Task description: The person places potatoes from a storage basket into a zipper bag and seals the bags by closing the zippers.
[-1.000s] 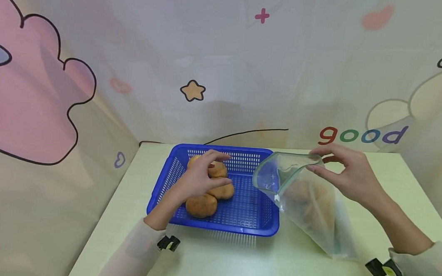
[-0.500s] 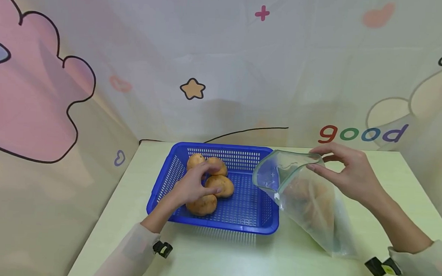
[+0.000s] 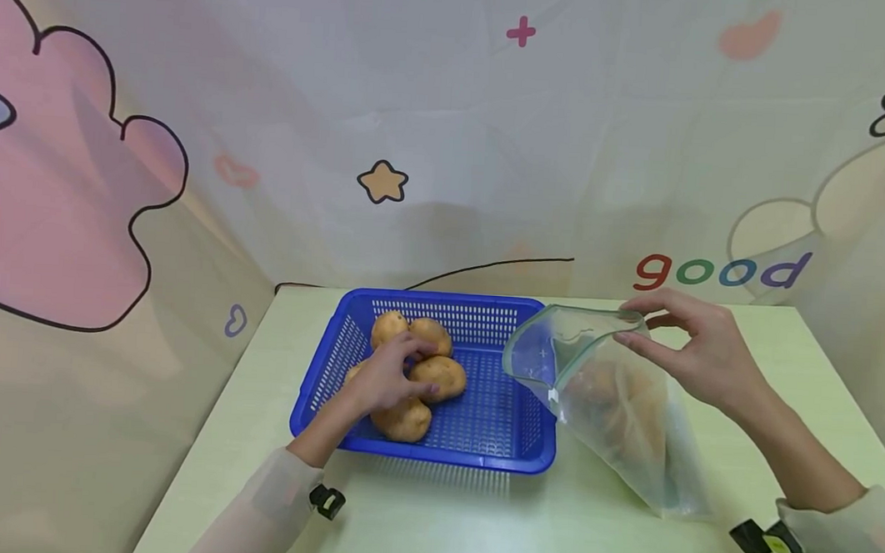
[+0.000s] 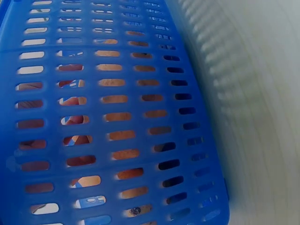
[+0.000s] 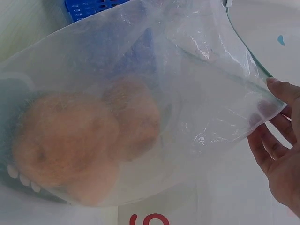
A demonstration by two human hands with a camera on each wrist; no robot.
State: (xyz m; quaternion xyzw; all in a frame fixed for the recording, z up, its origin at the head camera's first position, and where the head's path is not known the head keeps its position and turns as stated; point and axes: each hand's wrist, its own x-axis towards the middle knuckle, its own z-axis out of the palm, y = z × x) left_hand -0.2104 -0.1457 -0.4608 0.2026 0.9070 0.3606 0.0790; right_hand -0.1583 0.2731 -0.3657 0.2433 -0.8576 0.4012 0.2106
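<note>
A blue plastic basket (image 3: 470, 460) holds several potatoes, bunched in its left half. My left hand (image 3: 380, 380) reaches in over its near side, thumb and fingers bent about the left end of the middle potato (image 3: 445, 378). Another potato (image 3: 405, 422) lies under the palm; two more (image 3: 390, 328) sit at the back. My right hand (image 3: 697, 348) pinches the rim of a clear zip bag (image 3: 616, 402), whose mouth gapes toward the basket. Potatoes (image 5: 65, 136) show through the bag in the right wrist view. In the left wrist view the basket wall (image 4: 108, 159) mostly hides the left hand.
The pale green table (image 3: 474, 529) runs along the front. A white slider (image 3: 553, 395) sits on the bag's zip edge, close by the basket's right rim. Printed cloth (image 3: 479, 145) hangs behind and at the sides.
My left hand has come down and left into the basket, onto the potatoes. The potato under the palm has turned a little. My right hand and the bag have stayed put.
</note>
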